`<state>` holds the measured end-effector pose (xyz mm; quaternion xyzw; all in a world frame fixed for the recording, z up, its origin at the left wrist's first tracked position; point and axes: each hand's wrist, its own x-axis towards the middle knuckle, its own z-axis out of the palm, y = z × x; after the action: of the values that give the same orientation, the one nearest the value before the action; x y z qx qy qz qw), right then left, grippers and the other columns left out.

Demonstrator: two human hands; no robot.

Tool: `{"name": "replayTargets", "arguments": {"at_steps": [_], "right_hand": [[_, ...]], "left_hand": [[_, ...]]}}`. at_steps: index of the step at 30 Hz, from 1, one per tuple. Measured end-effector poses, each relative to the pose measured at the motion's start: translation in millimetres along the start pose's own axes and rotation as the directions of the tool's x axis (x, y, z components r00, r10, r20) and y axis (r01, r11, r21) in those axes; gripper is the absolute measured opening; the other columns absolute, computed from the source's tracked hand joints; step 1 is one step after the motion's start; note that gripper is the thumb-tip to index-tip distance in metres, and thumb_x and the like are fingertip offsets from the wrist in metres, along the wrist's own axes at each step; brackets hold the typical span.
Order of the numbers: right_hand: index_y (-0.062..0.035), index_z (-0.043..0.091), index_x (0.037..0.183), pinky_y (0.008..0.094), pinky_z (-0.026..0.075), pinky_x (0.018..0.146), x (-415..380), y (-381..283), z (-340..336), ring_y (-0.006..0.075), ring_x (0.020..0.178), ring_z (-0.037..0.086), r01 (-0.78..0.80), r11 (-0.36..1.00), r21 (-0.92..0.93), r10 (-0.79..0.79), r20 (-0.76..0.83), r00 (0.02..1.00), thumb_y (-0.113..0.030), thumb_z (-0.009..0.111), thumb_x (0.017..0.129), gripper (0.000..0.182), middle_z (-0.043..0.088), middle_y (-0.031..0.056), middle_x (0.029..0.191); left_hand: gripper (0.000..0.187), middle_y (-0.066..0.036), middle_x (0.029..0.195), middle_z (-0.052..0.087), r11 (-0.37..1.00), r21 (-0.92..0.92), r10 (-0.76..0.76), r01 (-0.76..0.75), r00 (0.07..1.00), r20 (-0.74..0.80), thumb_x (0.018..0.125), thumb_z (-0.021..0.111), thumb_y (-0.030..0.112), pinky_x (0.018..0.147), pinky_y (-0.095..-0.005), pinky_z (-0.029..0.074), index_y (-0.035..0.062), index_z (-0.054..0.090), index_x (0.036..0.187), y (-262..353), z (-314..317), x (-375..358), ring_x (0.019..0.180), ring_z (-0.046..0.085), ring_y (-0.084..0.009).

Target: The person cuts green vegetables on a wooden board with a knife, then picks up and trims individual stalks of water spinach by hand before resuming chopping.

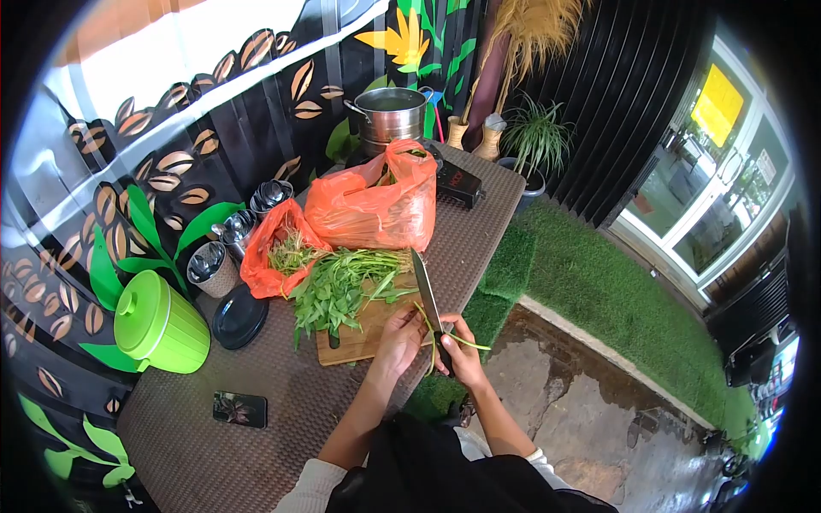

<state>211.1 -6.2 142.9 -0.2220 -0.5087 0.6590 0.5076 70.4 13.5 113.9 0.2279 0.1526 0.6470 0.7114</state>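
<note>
In my right hand point(467, 357) is a kitchen knife point(425, 286), its dark blade pointing up and away from me. My left hand point(400, 344) is closed beside it, with thin green stems point(430, 349) between the two hands. One stem pokes out to the right past my right hand. Just beyond my hands, a heap of leafy greens point(342, 286) covers much of a wooden cutting board point(374, 328). A small orange plastic bag point(261, 256) lies open left of the heap, with root ends and stems inside.
A large orange bag point(372, 205) stands behind the greens, before a steel pot point(392, 120) and a black portable stove point(459, 185). Cutlery cups point(212, 267), a black lid point(241, 316), a green lidded bucket point(167, 329) and a phone point(239, 409) occupy the left of the woven table point(299, 445).
</note>
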Motion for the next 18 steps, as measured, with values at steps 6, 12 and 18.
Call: {"name": "replayTargets", "arguments": {"at_steps": [6,12,18], "right_hand": [[-0.0051,0.039,0.117,0.0211,0.031,0.035,3.1,3.6,2.5,0.0099,0.039,0.042,0.027,1.000,-0.009,-0.027,-0.005,1.000,-0.023,0.051,0.095,0.031,0.048,0.0037,0.059],[-0.0056,0.039,0.115,0.0209,0.030,0.035,4.2,3.5,3.8,0.0100,0.038,0.041,0.031,1.000,0.001,-0.031,0.006,1.000,-0.023,0.051,0.095,0.029,0.047,0.0039,0.057],[-0.0062,0.041,0.113,0.0201,0.030,0.035,3.4,2.8,2.7,0.0087,0.040,0.042,0.009,1.000,0.013,-0.009,-0.016,1.000,-0.021,0.050,0.095,0.025,0.046,0.0030,0.055]], "left_hand": [[0.014,-0.004,0.095,0.062,0.998,-0.025,-0.061,0.061,0.998,-0.009,0.089,0.057,0.004,0.075,-0.0285,0.052,0.0049,0.056,0.104,-3.0,2.2,-2.3,0.085,0.060,-0.0133],[0.014,-0.005,0.096,0.061,0.995,-0.032,-0.088,0.091,0.993,0.074,0.090,0.057,0.005,0.077,-0.0289,0.051,0.0051,0.057,0.103,-1.0,-0.1,-2.2,0.086,0.059,-0.0129],[0.016,-0.004,0.100,0.061,0.999,0.047,-0.005,0.005,1.000,-0.008,0.092,0.054,0.007,0.087,-0.0315,0.045,0.0054,0.058,0.107,4.7,0.1,2.0,0.093,0.057,-0.0134]]}}
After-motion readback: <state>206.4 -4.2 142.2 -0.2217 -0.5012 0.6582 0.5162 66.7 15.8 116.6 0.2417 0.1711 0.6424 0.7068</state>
